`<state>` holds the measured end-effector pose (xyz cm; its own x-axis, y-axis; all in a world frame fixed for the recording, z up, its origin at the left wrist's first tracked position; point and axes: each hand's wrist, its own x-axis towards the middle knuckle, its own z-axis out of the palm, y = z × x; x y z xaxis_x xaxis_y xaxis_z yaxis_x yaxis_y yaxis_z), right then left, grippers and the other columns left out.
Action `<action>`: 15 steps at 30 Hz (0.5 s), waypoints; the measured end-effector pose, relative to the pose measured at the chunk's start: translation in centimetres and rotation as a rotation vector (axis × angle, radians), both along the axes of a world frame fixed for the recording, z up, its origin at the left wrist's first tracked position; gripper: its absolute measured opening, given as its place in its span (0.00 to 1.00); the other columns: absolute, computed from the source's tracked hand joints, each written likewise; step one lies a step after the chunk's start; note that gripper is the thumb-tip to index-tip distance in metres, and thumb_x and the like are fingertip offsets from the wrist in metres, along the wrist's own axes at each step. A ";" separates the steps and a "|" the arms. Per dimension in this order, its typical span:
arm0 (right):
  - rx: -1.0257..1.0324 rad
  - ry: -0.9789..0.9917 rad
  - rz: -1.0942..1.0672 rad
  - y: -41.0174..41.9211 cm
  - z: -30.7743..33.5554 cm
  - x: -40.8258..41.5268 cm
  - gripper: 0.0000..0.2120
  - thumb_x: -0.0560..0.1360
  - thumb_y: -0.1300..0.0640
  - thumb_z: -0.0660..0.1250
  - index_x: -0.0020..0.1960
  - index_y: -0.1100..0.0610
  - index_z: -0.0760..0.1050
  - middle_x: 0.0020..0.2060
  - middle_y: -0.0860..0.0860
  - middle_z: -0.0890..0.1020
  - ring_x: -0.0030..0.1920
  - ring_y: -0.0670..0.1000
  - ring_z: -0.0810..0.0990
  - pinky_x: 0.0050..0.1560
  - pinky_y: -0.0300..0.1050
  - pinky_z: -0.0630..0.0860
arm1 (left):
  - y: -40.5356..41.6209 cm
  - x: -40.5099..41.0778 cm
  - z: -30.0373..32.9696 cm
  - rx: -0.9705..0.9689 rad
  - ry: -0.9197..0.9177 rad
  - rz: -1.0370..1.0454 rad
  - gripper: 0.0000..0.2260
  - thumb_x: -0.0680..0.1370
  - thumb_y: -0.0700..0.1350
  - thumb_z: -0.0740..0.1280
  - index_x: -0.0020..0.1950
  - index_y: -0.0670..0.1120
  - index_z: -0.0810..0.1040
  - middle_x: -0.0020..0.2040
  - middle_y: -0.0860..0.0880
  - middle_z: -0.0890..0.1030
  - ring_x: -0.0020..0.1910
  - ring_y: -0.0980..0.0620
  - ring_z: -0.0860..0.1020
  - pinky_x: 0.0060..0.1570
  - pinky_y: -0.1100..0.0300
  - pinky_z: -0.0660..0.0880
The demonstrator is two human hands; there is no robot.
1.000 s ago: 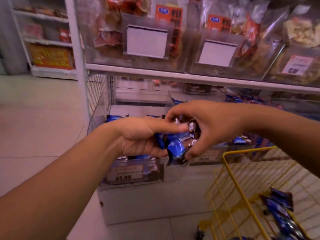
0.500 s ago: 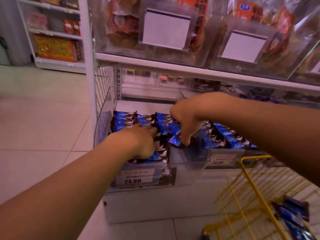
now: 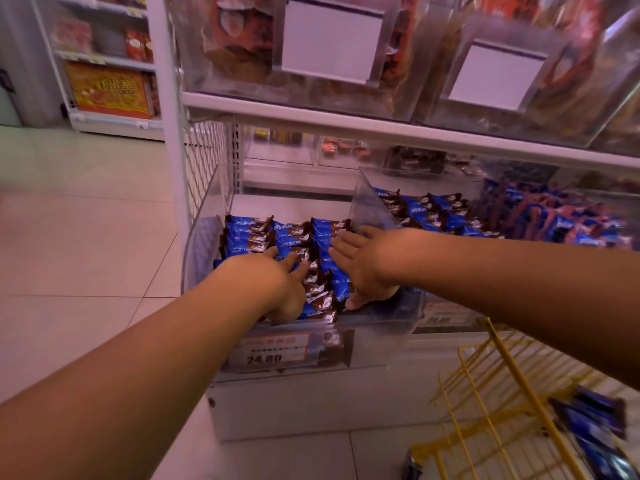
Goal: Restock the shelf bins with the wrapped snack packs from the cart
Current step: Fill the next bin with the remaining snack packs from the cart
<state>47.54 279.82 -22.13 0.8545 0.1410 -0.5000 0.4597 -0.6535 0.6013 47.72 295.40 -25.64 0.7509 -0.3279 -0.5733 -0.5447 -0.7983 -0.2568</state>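
- Blue-and-brown wrapped snack packs (image 3: 294, 244) lie in tidy rows in the clear bin (image 3: 199, 244) at the left end of the low shelf; the rows fill the front and middle, and bare floor shows at the back.
- Both hands are down on those packs. The left hand (image 3: 277, 282) rests palm-down with fingers spread over the middle rows, gripping nothing that can be seen.
- The right hand (image 3: 363, 265) lies flat, fingers straight, pressed against the right-hand column of packs; it too holds nothing.
- The step in hand looks like squaring up the packs just laid in. It would go best with light, even pressure, sliding the rows together toward the bin's left wall without lifting or crumpling wrappers.
- A neighbouring bin (image 3: 374, 202) to the right holds more of the same packs.
- More packs (image 3: 588, 427) wait in the yellow wire cart (image 3: 502, 375) at lower right, so restocking appears unfinished.
- A price label (image 3: 273, 351) fronts the bin.
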 end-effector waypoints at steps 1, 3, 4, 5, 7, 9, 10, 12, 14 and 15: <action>-0.016 -0.015 -0.008 -0.2 -0.5 0.0 0.49 0.77 0.30 0.56 0.80 0.57 0.34 0.80 0.54 0.37 0.79 0.56 0.35 0.77 0.60 0.37 | -0.1 -0.2 0.1 0.025 0.003 -0.021 0.29 0.84 0.48 0.52 0.80 0.51 0.41 0.79 0.47 0.33 0.77 0.39 0.33 0.76 0.38 0.43; -0.040 -0.049 0.000 -0.2 -1.1 -0.1 0.51 0.76 0.29 0.56 0.79 0.58 0.33 0.80 0.55 0.37 0.79 0.57 0.35 0.76 0.60 0.36 | -0.2 -0.9 0.7 0.041 -0.002 -0.036 0.28 0.84 0.47 0.52 0.81 0.51 0.42 0.79 0.46 0.33 0.77 0.39 0.33 0.76 0.37 0.42; -0.045 -0.055 0.007 -0.1 -1.0 -0.1 0.51 0.75 0.28 0.56 0.79 0.58 0.33 0.80 0.55 0.37 0.79 0.57 0.35 0.76 0.60 0.36 | -0.3 -1.3 1.0 0.014 -0.013 -0.026 0.27 0.85 0.48 0.52 0.81 0.51 0.44 0.80 0.46 0.35 0.78 0.39 0.35 0.76 0.38 0.41; -0.046 -0.049 0.008 0.1 -0.8 -0.2 0.52 0.75 0.28 0.57 0.79 0.58 0.34 0.80 0.55 0.37 0.79 0.57 0.36 0.76 0.60 0.36 | -0.3 -1.6 1.4 -0.037 -0.032 -0.014 0.25 0.85 0.49 0.53 0.81 0.51 0.47 0.81 0.47 0.40 0.79 0.40 0.40 0.77 0.41 0.42; -0.035 -0.039 0.031 0.3 0.5 -0.9 0.51 0.75 0.29 0.58 0.80 0.58 0.36 0.80 0.55 0.38 0.79 0.56 0.37 0.77 0.59 0.38 | -0.1 -2.2 2.8 -0.261 -0.122 0.087 0.23 0.83 0.55 0.57 0.78 0.52 0.61 0.77 0.46 0.64 0.75 0.43 0.63 0.73 0.46 0.61; 0.046 -0.113 0.091 -0.1 3.0 -2.2 0.49 0.76 0.32 0.61 0.81 0.59 0.42 0.81 0.56 0.43 0.80 0.57 0.41 0.79 0.58 0.43 | -0.1 -2.7 4.4 -0.514 -0.304 0.096 0.16 0.81 0.57 0.61 0.63 0.52 0.75 0.56 0.49 0.78 0.54 0.48 0.77 0.56 0.50 0.76; 0.144 -0.183 0.140 -0.8 4.5 -3.4 0.45 0.76 0.35 0.63 0.81 0.59 0.48 0.80 0.57 0.49 0.80 0.57 0.47 0.79 0.57 0.49 | -0.4 -3.0 5.1 -0.595 -0.406 0.053 0.12 0.80 0.57 0.62 0.55 0.51 0.77 0.49 0.49 0.79 0.48 0.48 0.78 0.50 0.50 0.77; 0.397 -0.360 0.318 -3.2 7.1 -6.7 0.33 0.77 0.39 0.63 0.75 0.57 0.64 0.74 0.57 0.67 0.74 0.58 0.66 0.72 0.57 0.67 | -1.5 -4.1 6.1 -0.740 -0.573 -0.056 0.11 0.79 0.56 0.62 0.43 0.51 0.76 0.42 0.47 0.79 0.42 0.44 0.78 0.45 0.50 0.78; 0.628 -0.515 0.431 -7.8 8.0 -11.1 0.20 0.78 0.43 0.60 0.63 0.54 0.76 0.59 0.54 0.79 0.59 0.57 0.78 0.55 0.54 0.78 | -3.6 -6.0 6.3 -0.908 -0.699 -0.227 0.14 0.79 0.55 0.62 0.39 0.48 0.75 0.36 0.46 0.79 0.38 0.41 0.78 0.39 0.49 0.77; 0.721 -0.586 0.399 -10.7 7.9 -13.8 0.17 0.78 0.44 0.59 0.57 0.53 0.78 0.52 0.53 0.81 0.53 0.57 0.80 0.50 0.53 0.78 | -5.0 -7.5 6.2 -0.996 -0.739 -0.329 0.15 0.79 0.54 0.62 0.37 0.47 0.75 0.33 0.47 0.79 0.35 0.41 0.78 0.35 0.50 0.76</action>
